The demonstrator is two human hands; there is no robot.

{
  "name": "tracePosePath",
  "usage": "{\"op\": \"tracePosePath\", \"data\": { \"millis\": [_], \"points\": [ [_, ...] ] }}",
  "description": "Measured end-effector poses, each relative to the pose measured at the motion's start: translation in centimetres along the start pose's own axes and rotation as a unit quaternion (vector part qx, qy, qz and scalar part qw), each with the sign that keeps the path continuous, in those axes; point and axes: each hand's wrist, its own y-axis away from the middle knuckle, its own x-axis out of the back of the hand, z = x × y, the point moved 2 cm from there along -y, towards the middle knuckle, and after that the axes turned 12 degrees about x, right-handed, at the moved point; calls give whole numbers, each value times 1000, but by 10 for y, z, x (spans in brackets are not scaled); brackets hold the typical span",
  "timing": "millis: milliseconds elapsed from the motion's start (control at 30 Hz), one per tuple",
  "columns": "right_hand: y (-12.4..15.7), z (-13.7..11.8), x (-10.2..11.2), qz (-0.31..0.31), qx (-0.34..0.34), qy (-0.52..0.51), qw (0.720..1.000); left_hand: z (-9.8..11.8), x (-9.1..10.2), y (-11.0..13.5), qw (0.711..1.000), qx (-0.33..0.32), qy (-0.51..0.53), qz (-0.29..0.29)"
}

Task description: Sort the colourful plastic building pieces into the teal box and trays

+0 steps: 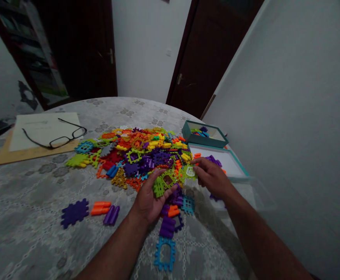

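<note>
In the head view my left hand cups lime-green interlocking building pieces, one with an arched window opening. Thumb and fingers close round their edges. My right hand is just to the right, its fingertips pinched at the edge of another lime-green piece with a white window insert. Whether that piece is joined to those in my left hand I cannot tell. Behind both hands spreads a heap of mixed plastic building pieces. Below my left hand lie a purple ridged piece and a blue frame piece.
A purple square piece, an orange ridged piece and another purple ridged piece lie at left. Glasses rest on paper over a board. A teal-edged box and white tray stand at right near the wall.
</note>
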Motion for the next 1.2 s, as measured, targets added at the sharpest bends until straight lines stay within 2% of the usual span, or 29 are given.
{"op": "tracePosePath", "data": {
  "millis": [67, 100, 200, 300, 367, 467, 567, 667, 733, 800, 833, 900, 967, 1033, 1133, 1200],
  "points": [
    [-31, 19, 15, 7, -19, -28, 999, 1, -1, 1, 1000, 4, 2, 1],
    [-49, 29, 23, 36, -31, -44, 998, 1, -1, 2, 1000, 6, 2, 1],
    [-101, 53, 46, 182, -76, -72, 978, 2, -3, 3, 1000, 12, -1, 9],
    [-143, 68, 62, 261, -96, -91, 956, 3, -2, 4, 1000, 14, -6, 17],
    [-159, 74, 68, 290, -109, -110, 944, 4, -1, 3, 1000, 13, -9, 17],
    [-165, 78, 64, 297, -124, -129, 938, 5, 1, 2, 1000, 13, -11, 9],
    [-152, 74, 51, 270, -115, -135, 947, 5, 1, 1, 1000, 16, -7, 3],
    [-121, 58, 32, 215, -97, -140, 962, 4, -1, 3, 1000, 21, -13, 13],
    [-94, 38, 18, 134, -71, -129, 980, 3, -3, 5, 999, 24, -19, 19],
    [-64, 14, 1, 11, -20, -81, 996, 3, -5, 7, 999, 27, -22, 16],
    [-48, 2, -7, -45, 11, -46, 998, 3, -6, 8, 999, 30, -23, 10],
    [-21, -19, -23, -104, 77, 22, 991, 3, -7, 9, 999, 31, -22, -5],
    [0, -33, -36, -118, 120, 62, 984, 3, -8, 9, 999, 33, -21, -19],
    [11, -37, -46, -92, 136, 81, 983, 3, -7, 9, 999, 34, -25, -27],
    [17, -31, -56, -40, 141, 85, 986, 2, -7, 8, 998, 36, -37, -36],
    [19, -25, -59, -32, 136, 72, 988, 1, -6, 7, 998, 40, -41, -41]
  ]
}}
